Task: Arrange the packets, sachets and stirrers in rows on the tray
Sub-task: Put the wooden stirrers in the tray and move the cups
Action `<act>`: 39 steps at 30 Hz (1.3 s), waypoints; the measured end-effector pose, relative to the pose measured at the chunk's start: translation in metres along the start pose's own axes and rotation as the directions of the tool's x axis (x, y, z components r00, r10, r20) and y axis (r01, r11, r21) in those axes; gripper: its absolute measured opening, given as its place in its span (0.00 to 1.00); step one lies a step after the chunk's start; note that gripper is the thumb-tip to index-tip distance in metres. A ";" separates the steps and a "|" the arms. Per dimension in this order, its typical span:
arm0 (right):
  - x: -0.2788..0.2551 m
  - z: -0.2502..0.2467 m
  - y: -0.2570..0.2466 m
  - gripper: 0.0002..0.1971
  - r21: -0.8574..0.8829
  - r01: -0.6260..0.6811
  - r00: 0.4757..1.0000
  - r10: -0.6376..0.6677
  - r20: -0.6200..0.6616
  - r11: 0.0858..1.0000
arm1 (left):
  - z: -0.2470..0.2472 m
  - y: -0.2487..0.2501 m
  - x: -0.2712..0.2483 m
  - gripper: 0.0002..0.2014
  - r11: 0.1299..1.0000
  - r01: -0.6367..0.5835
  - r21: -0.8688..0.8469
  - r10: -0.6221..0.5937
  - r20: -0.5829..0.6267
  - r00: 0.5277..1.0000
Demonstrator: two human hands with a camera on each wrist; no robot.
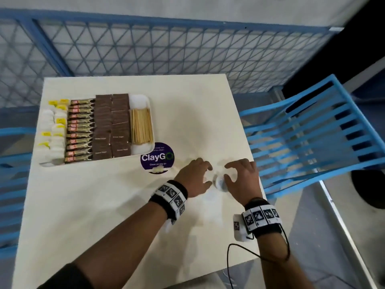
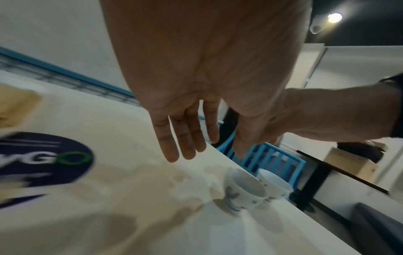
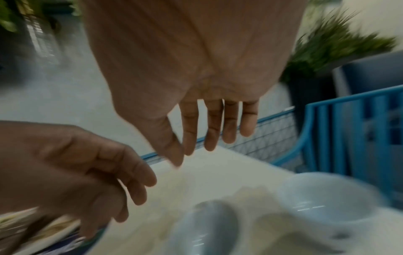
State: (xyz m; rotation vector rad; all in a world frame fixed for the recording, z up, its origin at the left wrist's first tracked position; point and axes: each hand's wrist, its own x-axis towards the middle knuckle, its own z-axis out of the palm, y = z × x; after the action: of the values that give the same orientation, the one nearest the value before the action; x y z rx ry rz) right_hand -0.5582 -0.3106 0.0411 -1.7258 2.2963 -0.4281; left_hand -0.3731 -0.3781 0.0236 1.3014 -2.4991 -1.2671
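Tray w/ rows sits far-left of both hands. Two small cups lie between left hand and right hand; fingers of both spread, nothing held.

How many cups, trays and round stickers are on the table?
Cups: 2
Tray: 1
Round sticker: 1
Total: 4

Bare table lies between tray and two cups.
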 end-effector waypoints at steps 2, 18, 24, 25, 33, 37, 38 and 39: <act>-0.006 -0.010 0.033 0.26 -0.097 -0.087 0.993 0.094 0.073 0.991 | 0.021 0.022 0.014 0.35 0.996 -0.013 0.090 0.005 0.082 0.997; 0.036 -0.004 0.061 0.28 0.021 -0.082 0.936 0.070 0.346 0.996 | 0.062 0.032 0.039 0.36 0.972 0.163 -0.169 -0.194 -0.182 0.964; 0.133 0.045 -0.019 0.23 0.064 0.174 0.904 -0.185 0.386 0.983 | 0.006 -0.014 0.012 0.35 0.914 0.301 -0.271 -0.395 -0.430 0.812; 0.149 0.052 -0.035 0.28 0.087 0.159 0.901 -0.181 0.394 0.983 | -0.004 -0.021 0.006 0.35 0.903 0.304 -0.304 -0.420 -0.470 0.776; 0.232 0.086 -0.141 0.28 0.228 0.103 0.893 -0.191 0.408 0.968 | -0.047 -0.071 -0.051 0.35 0.827 0.303 -0.473 -0.558 -0.625 0.546; 0.245 0.098 -0.174 0.28 0.216 0.210 0.856 -0.286 0.431 0.953 | -0.050 -0.082 -0.056 0.33 0.867 0.301 -0.398 -0.498 -0.700 0.511; 0.246 0.101 -0.178 0.28 0.227 0.220 0.855 -0.299 0.423 0.949 | -0.051 -0.084 -0.056 0.33 0.867 0.303 -0.396 -0.498 -0.703 0.508; 0.247 0.102 -0.181 0.29 0.234 0.215 0.857 -0.298 0.421 0.948 | -0.052 -0.085 -0.055 0.33 0.861 0.307 -0.406 -0.509 -0.699 0.503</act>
State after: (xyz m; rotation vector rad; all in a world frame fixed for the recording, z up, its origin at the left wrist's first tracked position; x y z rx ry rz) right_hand -0.4280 -0.6045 0.0097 -1.8168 1.6585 -0.2351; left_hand -0.2608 -0.3992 0.0168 1.9124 -1.4032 -0.6988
